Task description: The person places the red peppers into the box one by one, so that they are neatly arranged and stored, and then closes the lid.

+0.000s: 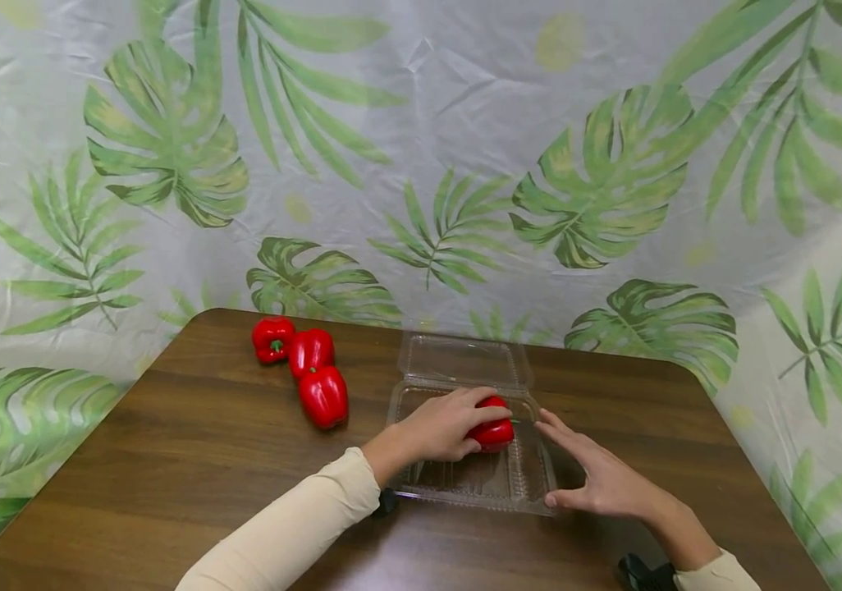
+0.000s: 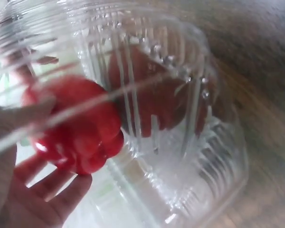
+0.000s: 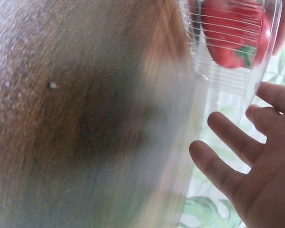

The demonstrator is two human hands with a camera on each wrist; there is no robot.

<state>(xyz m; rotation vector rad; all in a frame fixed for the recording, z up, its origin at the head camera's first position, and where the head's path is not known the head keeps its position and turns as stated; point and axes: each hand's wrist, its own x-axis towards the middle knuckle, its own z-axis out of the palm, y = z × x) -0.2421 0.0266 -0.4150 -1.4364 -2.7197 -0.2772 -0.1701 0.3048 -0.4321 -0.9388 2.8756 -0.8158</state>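
Observation:
My left hand holds a red bell pepper inside the base of a clear plastic clamshell container. In the left wrist view, fingers curl round the pepper, with the ribbed clear wall in front of it. The pepper's green stem points right in the head view. My right hand is at the container's right side, fingers spread, fingertips and thumb right at the rim. In the right wrist view, those fingers are extended and hold nothing.
Several other things lie on the brown wooden table: three red bell peppers, one at the back, one beside it and one in front. The container's raised lid stands open toward the leaf-patterned backdrop.

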